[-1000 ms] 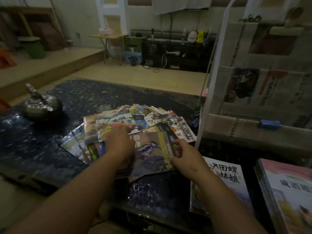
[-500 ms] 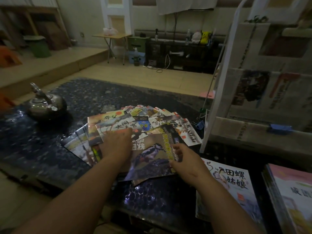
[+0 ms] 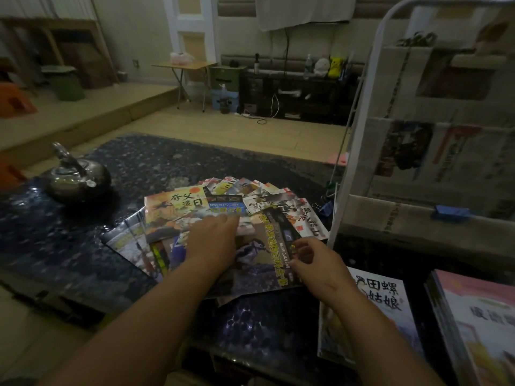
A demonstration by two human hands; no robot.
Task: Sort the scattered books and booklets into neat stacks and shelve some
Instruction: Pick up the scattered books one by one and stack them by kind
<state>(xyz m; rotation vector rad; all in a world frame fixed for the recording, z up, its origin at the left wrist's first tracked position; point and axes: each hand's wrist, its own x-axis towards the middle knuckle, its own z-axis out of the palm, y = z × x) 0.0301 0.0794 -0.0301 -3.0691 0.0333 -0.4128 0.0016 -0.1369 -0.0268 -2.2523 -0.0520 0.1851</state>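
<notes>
Dim room, pale wood floor, a small folding table (image 3: 184, 65) and a dark cabinet (image 3: 292, 93) against the far wall, a yellow plush toy (image 3: 335, 65) up on top of it. Closer in, a dark speckled counter (image 3: 83, 246), with a metal kettle (image 3: 78, 176) sitting at its left end. Dead centre on the counter: the scattered booklets (image 3: 250, 190), fanned out in an overlapping arc, covers up, an orange-yellow booklet (image 3: 172, 207) with big black characters at the left of the fan. Left hand (image 3: 214, 240) down flat on the middle of the spread, fingers straight and together, pressing on the covers, gripping nothing. Right hand (image 3: 315, 263) just beside it at the right edge of the bird-cover booklet (image 3: 259, 263), the topmost one nearest the camera, fingers curled in and pinching that edge. Between the two hands, yellow lettering running down that cover. To the right, partly under the right forearm, a white booklet (image 3: 381, 302) with black brush characters, lying flat. Further right again, a stack of books (image 3: 473, 316) with a pink-topped cover, cut off by the frame. Behind those, a white rack (image 3: 361, 107) hung with newspapers (image 3: 459, 162), a blue clip (image 3: 450, 212) on its lower tier, and a small binder clip (image 3: 326, 208) on the counter by the rack's foot, just beside the fan's right tip.
</notes>
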